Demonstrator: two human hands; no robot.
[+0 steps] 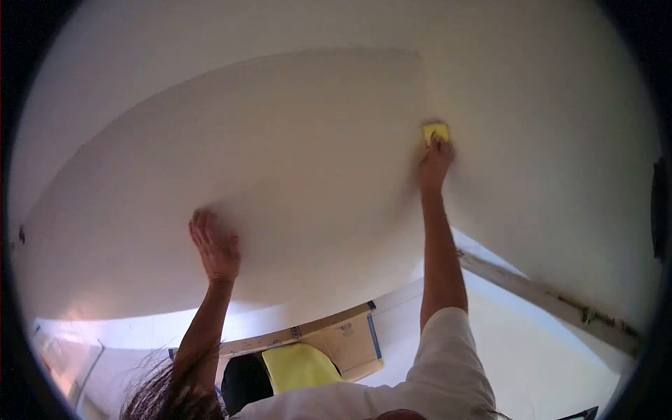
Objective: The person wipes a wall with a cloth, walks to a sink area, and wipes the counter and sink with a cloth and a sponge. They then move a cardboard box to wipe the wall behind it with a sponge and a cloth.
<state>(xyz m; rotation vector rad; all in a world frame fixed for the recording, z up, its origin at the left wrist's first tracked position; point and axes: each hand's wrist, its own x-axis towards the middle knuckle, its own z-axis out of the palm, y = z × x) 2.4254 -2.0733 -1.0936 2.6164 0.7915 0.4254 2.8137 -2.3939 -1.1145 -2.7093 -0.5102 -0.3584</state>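
A broad, pale, smooth surface (315, 154) fills most of the head view, with a curved edge line running across its upper part. Up and to the right, my right hand (435, 164) grips a small yellow sponge-like pad (435, 131) against this surface, arm stretched out. Lower on the left, my left hand (215, 245) rests against or close over the same surface, fingers extended and holding nothing.
Below are a cardboard box (353, 343) with blue edges and a bright yellow-green panel (301, 367) beside a black item (246, 381). A worn beam (546, 294) slants along the lower right. A dark object (659, 210) sits at the right edge.
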